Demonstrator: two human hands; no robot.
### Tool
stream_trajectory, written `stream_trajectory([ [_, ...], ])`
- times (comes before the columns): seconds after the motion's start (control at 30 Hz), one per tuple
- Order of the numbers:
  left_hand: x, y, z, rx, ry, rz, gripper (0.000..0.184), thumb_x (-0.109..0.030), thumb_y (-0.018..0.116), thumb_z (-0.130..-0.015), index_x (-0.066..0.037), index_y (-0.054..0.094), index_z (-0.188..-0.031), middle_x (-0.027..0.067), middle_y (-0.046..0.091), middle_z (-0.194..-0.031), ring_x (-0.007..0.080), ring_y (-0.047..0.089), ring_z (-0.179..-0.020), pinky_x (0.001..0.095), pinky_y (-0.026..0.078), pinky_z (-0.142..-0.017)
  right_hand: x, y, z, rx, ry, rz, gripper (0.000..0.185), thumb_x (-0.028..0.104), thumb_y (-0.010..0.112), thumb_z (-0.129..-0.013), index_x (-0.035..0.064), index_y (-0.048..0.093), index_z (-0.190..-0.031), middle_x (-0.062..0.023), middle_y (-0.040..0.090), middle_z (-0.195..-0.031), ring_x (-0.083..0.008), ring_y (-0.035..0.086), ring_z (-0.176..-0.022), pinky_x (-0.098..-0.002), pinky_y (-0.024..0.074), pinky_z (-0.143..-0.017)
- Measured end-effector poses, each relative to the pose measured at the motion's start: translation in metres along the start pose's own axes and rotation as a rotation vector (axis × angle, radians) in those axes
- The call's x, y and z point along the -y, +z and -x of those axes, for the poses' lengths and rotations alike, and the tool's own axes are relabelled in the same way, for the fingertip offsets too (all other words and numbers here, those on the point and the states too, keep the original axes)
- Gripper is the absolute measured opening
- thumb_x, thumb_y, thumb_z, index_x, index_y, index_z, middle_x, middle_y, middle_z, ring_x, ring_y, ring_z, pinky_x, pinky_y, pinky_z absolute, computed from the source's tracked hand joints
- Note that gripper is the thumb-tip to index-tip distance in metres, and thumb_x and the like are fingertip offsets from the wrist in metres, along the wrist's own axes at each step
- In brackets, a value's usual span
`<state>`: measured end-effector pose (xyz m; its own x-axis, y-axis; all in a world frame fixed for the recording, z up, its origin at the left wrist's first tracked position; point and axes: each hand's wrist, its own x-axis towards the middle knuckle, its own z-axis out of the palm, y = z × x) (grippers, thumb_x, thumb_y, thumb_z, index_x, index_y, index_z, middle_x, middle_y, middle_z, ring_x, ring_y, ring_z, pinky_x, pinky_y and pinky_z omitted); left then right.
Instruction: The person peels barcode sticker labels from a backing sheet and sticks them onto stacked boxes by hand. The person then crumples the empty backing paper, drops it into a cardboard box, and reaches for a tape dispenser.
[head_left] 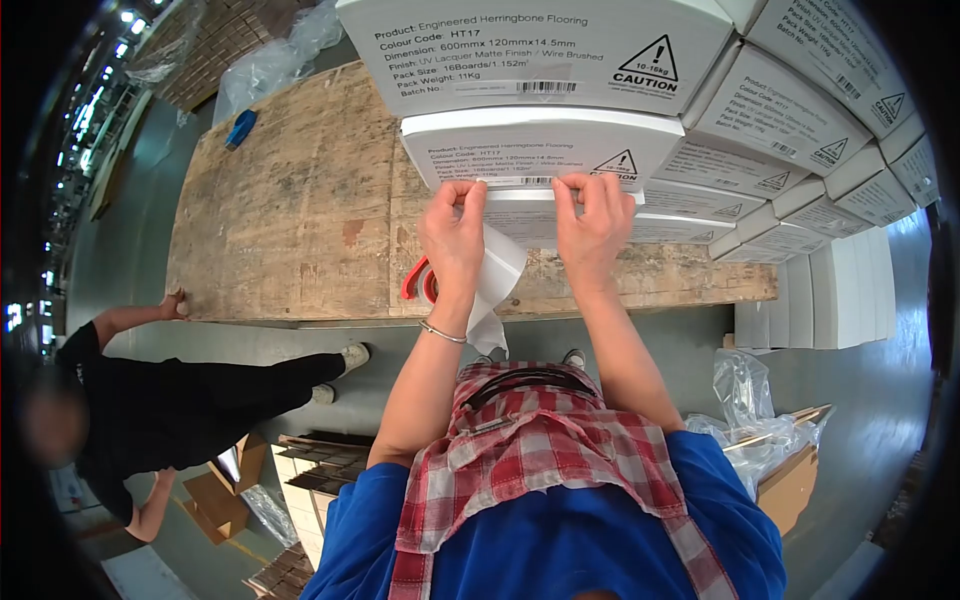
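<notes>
Both my hands are at the lower front edge of a white flooring box printed "Engineered Herringbone Flooring". My left hand pinches the left end of a small barcode label lying along the box's bottom line. At its right end, my right hand pinches with thumb and forefinger. The label appears to touch the box face. Under my left wrist lies a roll of white labels, its loose end hanging over the table edge. Beside it is a red curved object, partly hidden by my wrist.
Similar white boxes are stacked above and to the right on the worn wooden table. A blue object lies at its far left. Another person stands at left, one hand on the table edge. Plastic wrap and cardboard lie right.
</notes>
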<state>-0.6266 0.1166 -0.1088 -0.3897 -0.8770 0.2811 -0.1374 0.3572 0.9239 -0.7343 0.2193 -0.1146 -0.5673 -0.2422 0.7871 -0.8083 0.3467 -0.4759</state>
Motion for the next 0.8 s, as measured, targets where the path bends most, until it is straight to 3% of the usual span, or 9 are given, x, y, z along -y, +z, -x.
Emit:
stream_trajectory([
  [0.17, 0.0, 0.003, -0.002, -0.025, 0.012, -0.057, 0.019, -0.02, 0.065, -0.086, -0.001, 0.064, -0.085, 0.009, 0.065, -0.071, 0.0173, 0.058, -0.062, 0.0305, 0.046, -0.061, -0.006, -0.003, -0.005, -0.018, -0.11, 0.043, 0.016, 0.011, 0.074, -0.074, 0.0094, 0.059, -0.079, 0.001, 0.052, -0.069, -0.0144, 0.049, -0.056, -0.0306, 0.036, -0.06],
  [0.3, 0.002, -0.011, 0.0, 0.0, 0.011, -0.106, 0.018, -0.019, 0.065, -0.086, -0.001, 0.065, -0.085, 0.0092, 0.066, -0.073, 0.0182, 0.06, -0.064, 0.0304, 0.047, -0.062, -0.009, -0.021, -0.008, 0.11, 0.07, 0.047, 0.014, 0.009, 0.072, -0.076, 0.0073, 0.058, -0.081, -0.0006, 0.054, -0.067, -0.0173, 0.053, -0.055, -0.0317, 0.0405, -0.056],
  [0.4, -0.003, -0.019, -0.007, 0.055, 0.021, -0.101, 0.016, -0.017, 0.064, -0.086, -0.002, 0.065, -0.087, 0.0091, 0.066, -0.074, 0.0185, 0.061, -0.066, 0.0298, 0.048, -0.064, -0.003, -0.021, -0.011, 0.061, -0.044, -0.19, 0.011, 0.008, 0.068, -0.08, 0.0046, 0.06, -0.087, -0.0028, 0.06, -0.069, -0.0207, 0.058, -0.056, -0.0328, 0.0462, -0.058],
  [0.53, -0.011, -0.021, -0.015, 0.205, 0.241, -0.087, 0.015, -0.014, 0.063, -0.087, 0.001, 0.064, -0.083, 0.0036, 0.066, -0.075, 0.0111, 0.059, -0.07, 0.0252, 0.048, -0.069, -0.006, -0.025, -0.02, 0.22, -0.057, -0.217, 0.013, 0.007, 0.063, -0.083, 0.004, 0.062, -0.095, -0.0046, 0.065, -0.077, -0.0224, 0.063, -0.067, -0.0339, 0.0493, -0.065],
  [0.67, -0.023, -0.049, -0.011, 0.277, 0.145, -0.039, 0.012, -0.012, 0.062, -0.087, 0.0, 0.064, -0.089, 0.0071, 0.067, -0.085, 0.0131, 0.062, -0.077, 0.0261, 0.049, -0.073, -0.013, -0.048, -0.016, 0.231, -0.007, -0.153, 0.017, 0.009, 0.062, -0.085, 0.0035, 0.063, -0.101, -0.0063, 0.067, -0.088, -0.0215, 0.064, -0.074, -0.0314, 0.0492, -0.066],
  [0.7, -0.035, -0.056, -0.005, 0.444, 0.051, 0.173, 0.012, -0.011, 0.062, -0.087, 0.0, 0.064, -0.091, 0.0081, 0.066, -0.089, 0.0135, 0.062, -0.079, 0.0262, 0.049, -0.074, -0.007, -0.052, -0.014, 0.244, -0.006, -0.16, 0.017, 0.009, 0.062, -0.085, 0.0035, 0.063, -0.101, -0.0063, 0.067, -0.088, -0.0215, 0.064, -0.074, -0.0314, 0.0492, -0.066],
  [0.77, -0.055, -0.073, 0.011, 0.768, -0.164, 0.6, 0.014, -0.01, 0.062, -0.087, 0.0, 0.063, -0.096, 0.0099, 0.065, -0.095, 0.0143, 0.062, -0.082, 0.0263, 0.049, -0.076, 0.027, -0.07, -0.02, 0.501, -0.043, -0.487, 0.019, 0.011, 0.064, -0.085, 0.0026, 0.063, -0.101, -0.0068, 0.066, -0.093, -0.0201, 0.064, -0.082, -0.0301, 0.0488, -0.071],
  [0.8, -0.059, -0.078, 0.014, 0.763, -0.174, 0.592, 0.014, -0.01, 0.062, -0.087, 0.0, 0.063, -0.096, 0.0099, 0.065, -0.095, 0.0143, 0.062, -0.082, 0.0263, 0.049, -0.076, 0.039, -0.078, -0.022, 0.616, -0.066, -0.653, 0.019, 0.012, 0.064, -0.084, 0.0021, 0.062, -0.101, -0.007, 0.066, -0.096, -0.0194, 0.064, -0.085, -0.0295, 0.0486, -0.073],
])
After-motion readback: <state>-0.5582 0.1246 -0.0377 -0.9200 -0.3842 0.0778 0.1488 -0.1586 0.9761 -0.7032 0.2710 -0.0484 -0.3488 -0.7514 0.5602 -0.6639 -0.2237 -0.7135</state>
